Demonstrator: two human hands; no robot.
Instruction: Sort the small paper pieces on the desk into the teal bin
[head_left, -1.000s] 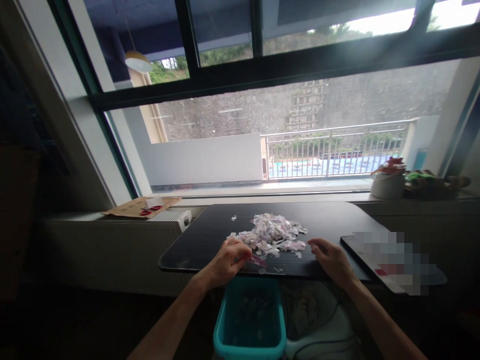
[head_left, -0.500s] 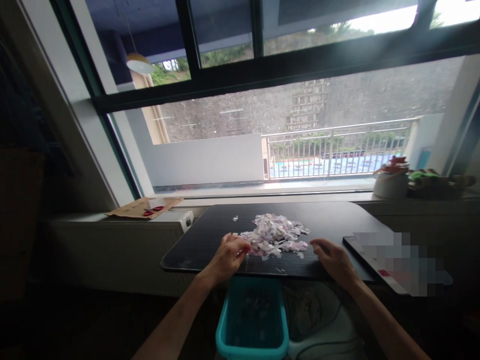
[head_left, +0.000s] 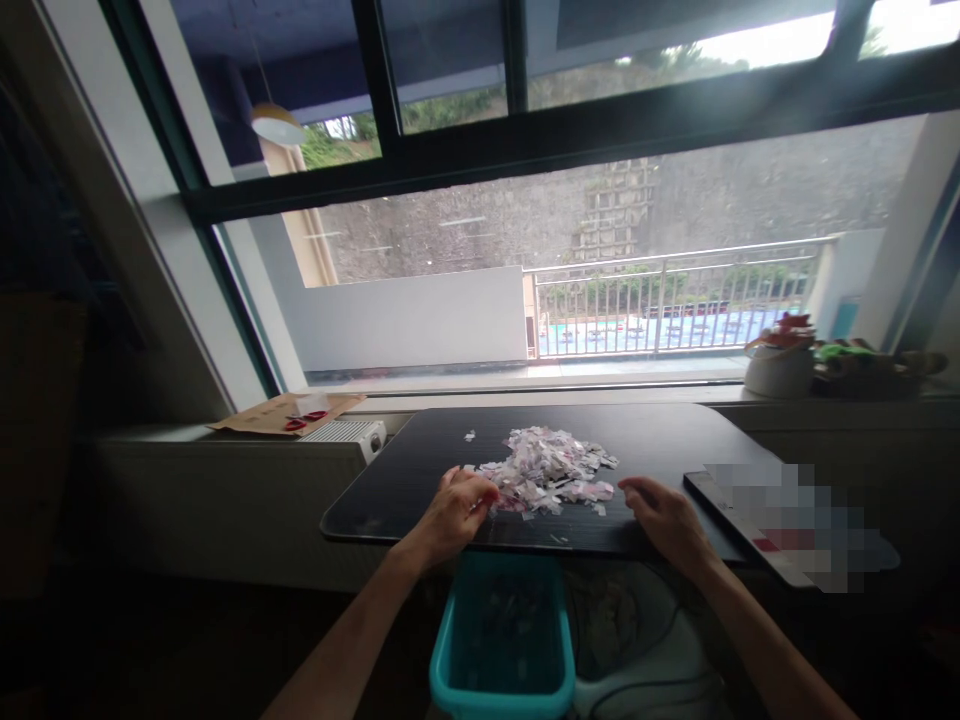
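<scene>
A loose heap of small torn paper scraps (head_left: 551,465), whitish with pink and purple tints, lies on a black table (head_left: 382,490). My left hand (head_left: 457,510) rests at the heap's left edge, its fingers loosely bent and apart, touching or almost touching the scraps. On the other side, my right hand (head_left: 660,510) lies on the tabletop just right of the heap, loosely curved with nothing seen in it. Below the table's front edge stands a turquoise bin (head_left: 501,700) with some scraps dimly visible inside.
A dark-edged flat device (head_left: 720,510), partly blurred out, lies at the table's right. Red-handled scissors (head_left: 304,422) rest on brown paper (head_left: 247,418) by a radiator (head_left: 371,440). A white pot (head_left: 780,370) stands on the sill under the window.
</scene>
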